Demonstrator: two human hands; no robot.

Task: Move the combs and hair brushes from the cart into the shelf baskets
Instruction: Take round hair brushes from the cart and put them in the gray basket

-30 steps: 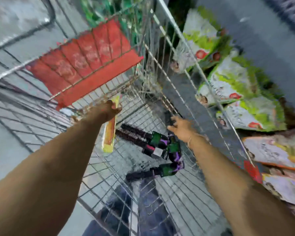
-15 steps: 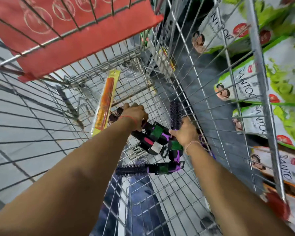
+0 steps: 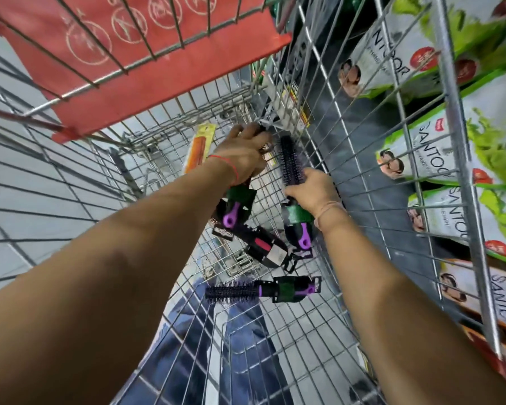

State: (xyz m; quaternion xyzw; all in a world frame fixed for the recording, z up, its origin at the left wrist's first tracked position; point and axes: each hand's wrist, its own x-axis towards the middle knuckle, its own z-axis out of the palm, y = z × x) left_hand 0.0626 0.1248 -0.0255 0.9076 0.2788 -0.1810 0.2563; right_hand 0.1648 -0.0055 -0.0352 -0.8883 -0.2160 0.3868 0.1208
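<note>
Both my arms reach down into a wire shopping cart [image 3: 371, 182]. My left hand [image 3: 243, 154] is closed around a round hair brush [image 3: 234, 210] whose purple handle end hangs below the fist. My right hand [image 3: 311, 192] grips a second round brush [image 3: 289, 162], bristle head pointing up, purple handle below the wrist. On the cart floor lie a third purple round brush [image 3: 246, 292], lengthwise, and a black brush with a pink label [image 3: 265, 248]. An orange comb in yellow packaging [image 3: 197, 147] leans at the cart's far end, partly behind my left wrist.
The red child-seat flap [image 3: 135, 54] of the cart hangs over the far end. Green and white product bags [image 3: 438, 153] fill the shelf to the right, beyond the cart's wire side. Grey floor tiles show through the mesh on the left.
Both hands went down into the cart and closed on round brushes. They have now lifted them off the pile, the left one moving toward the cart's far end.
</note>
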